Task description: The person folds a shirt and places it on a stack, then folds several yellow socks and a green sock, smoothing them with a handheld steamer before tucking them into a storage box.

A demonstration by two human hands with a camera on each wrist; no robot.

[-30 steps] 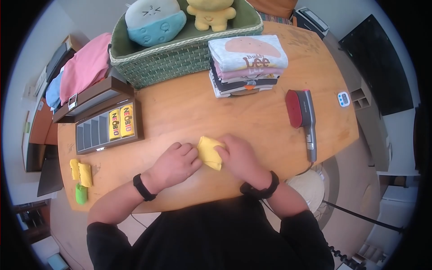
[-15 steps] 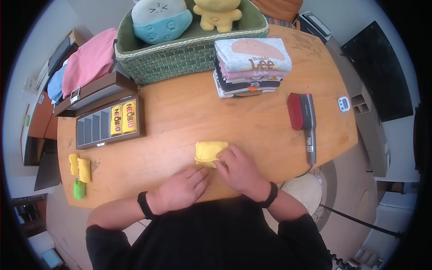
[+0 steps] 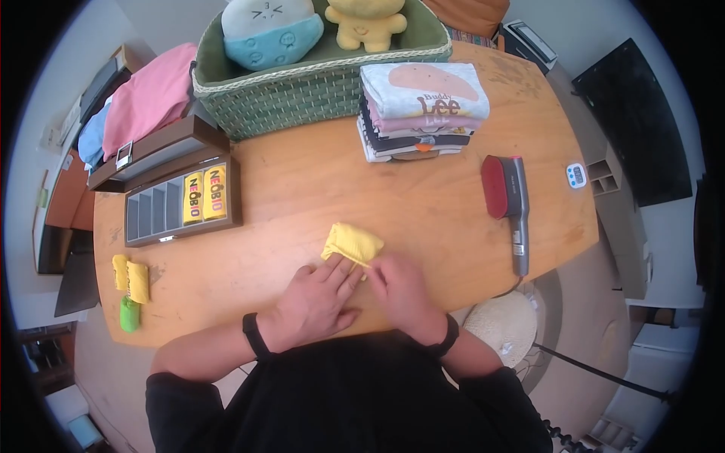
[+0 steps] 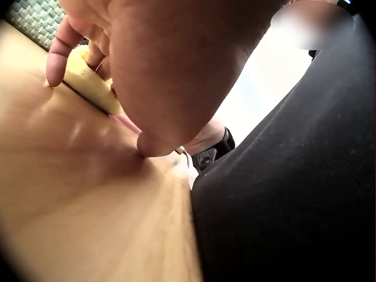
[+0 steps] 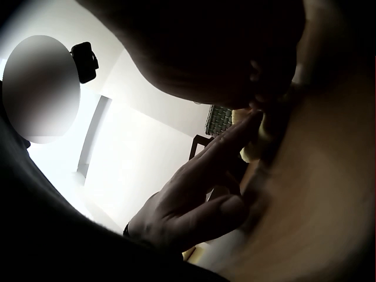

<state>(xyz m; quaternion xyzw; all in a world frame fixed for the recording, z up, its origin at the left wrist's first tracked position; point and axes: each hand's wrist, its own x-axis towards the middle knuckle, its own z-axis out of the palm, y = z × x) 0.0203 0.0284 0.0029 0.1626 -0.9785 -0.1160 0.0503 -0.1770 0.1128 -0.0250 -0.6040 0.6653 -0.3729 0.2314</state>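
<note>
A folded yellow sock (image 3: 353, 241) lies on the wooden table in front of the person, a small plump bundle with its near edge under the fingers. The left hand (image 3: 313, 298) lays its straight fingers along that near edge, palm down. From the right side, the right hand (image 3: 404, 291) pinches the near right edge between thumb and fingers. In the left wrist view, part of the yellow sock (image 4: 88, 76) shows beyond the left fingers. The right wrist view is dark, with the left hand (image 5: 200, 194) reaching toward the sock.
At left stands an open compartment box (image 3: 181, 236) with two yellow NEOBIO rolls (image 3: 214, 192). Yellow rolls (image 3: 137, 283) and a green roll (image 3: 130, 313) lie near the left edge. Behind are a woven basket (image 3: 302, 98) of plush toys and folded shirts (image 3: 423, 106); a handheld steamer (image 3: 517, 204) lies right.
The sock has turned and been folded into a plumper bundle. The left hand moved off it, then forward onto its near edge; the right hand shifted to the near right corner.
</note>
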